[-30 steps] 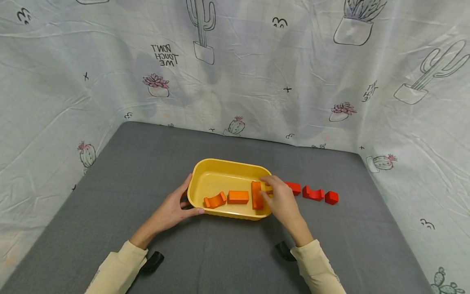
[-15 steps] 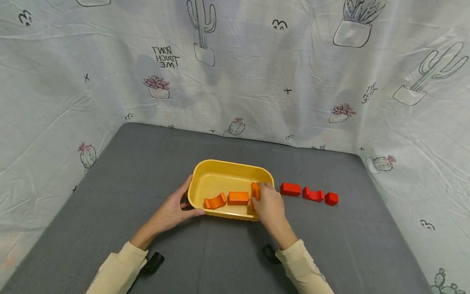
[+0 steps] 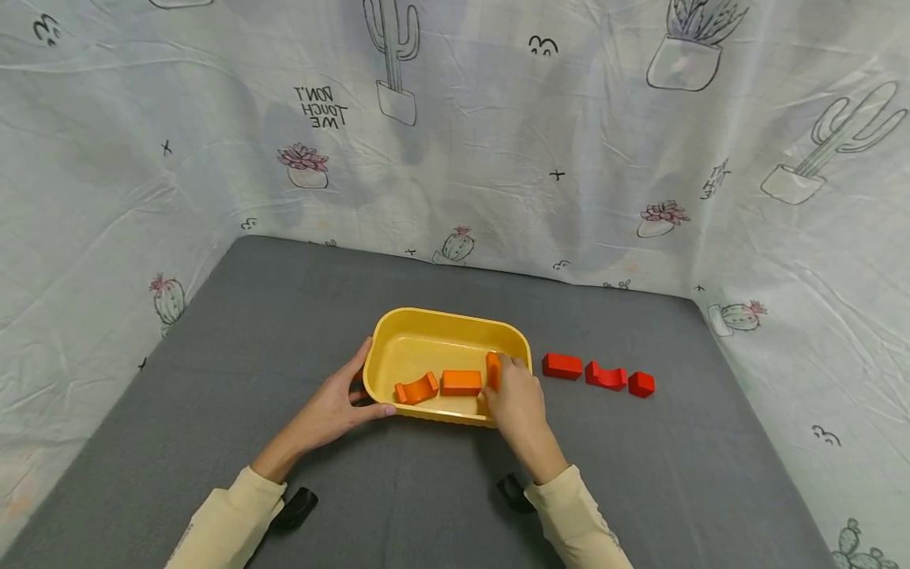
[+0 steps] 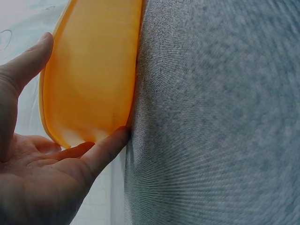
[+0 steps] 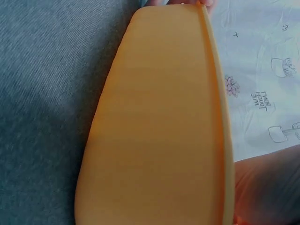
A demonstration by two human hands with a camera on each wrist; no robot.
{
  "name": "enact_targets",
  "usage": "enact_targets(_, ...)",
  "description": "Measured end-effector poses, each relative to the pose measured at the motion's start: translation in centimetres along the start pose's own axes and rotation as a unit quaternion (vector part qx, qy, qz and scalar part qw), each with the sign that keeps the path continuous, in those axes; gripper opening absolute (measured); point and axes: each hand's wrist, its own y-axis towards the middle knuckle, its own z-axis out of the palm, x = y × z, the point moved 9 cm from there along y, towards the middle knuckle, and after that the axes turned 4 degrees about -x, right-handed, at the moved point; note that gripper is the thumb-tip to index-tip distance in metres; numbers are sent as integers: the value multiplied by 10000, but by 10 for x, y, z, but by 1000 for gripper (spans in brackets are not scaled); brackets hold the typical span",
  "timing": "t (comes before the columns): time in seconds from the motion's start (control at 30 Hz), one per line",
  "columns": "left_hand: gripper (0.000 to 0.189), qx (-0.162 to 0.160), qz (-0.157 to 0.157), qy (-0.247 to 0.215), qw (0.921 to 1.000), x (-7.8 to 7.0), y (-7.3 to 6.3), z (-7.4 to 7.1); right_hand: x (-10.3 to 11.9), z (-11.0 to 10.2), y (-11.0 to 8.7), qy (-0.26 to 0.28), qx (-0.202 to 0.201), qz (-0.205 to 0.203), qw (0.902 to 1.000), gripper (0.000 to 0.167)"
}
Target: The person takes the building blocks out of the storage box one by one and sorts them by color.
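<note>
A yellow plastic bin (image 3: 426,324) stands in the middle of the grey table. My left hand (image 3: 323,411) holds its left end, thumb on the near rim and fingers round the outer wall, as the left wrist view also shows. Over the bin's right end, my right hand (image 3: 519,407) grips an upright orange block (image 3: 494,370), partly hidden by the fingers. Left of it in the bin lie an orange rectangular block (image 3: 461,383) and an orange arch-shaped block (image 3: 416,389). In the right wrist view the bin's outer wall (image 5: 154,117) hides most of this hand (image 5: 269,187).
Right of the bin a red rectangular block (image 3: 562,366), a red arch-shaped block (image 3: 606,375) and a red cube (image 3: 642,385) lie in a row on the table (image 3: 441,498). A cactus-printed white sheet (image 3: 483,142) hangs behind and at the sides.
My right hand has moved left from the bin's right rim and taken hold of the upright orange block; the red rectangular block is now uncovered. The left hand and bin stay put.
</note>
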Motion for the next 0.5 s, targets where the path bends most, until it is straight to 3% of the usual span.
enact_targets(0.17,113,25,-30,53,10000,0,1,1,-1,1,0,-173,40,132,9998,51)
enact_targets(0.4,113,1,-67,-26,10000,-1,-1,0,3,5,-2,-622,187,255,9976,17)
enact_targets(0.5,113,-14,-80,-45,10000,-1,-1,-1,5,5,0,-663,108,211,9975,13)
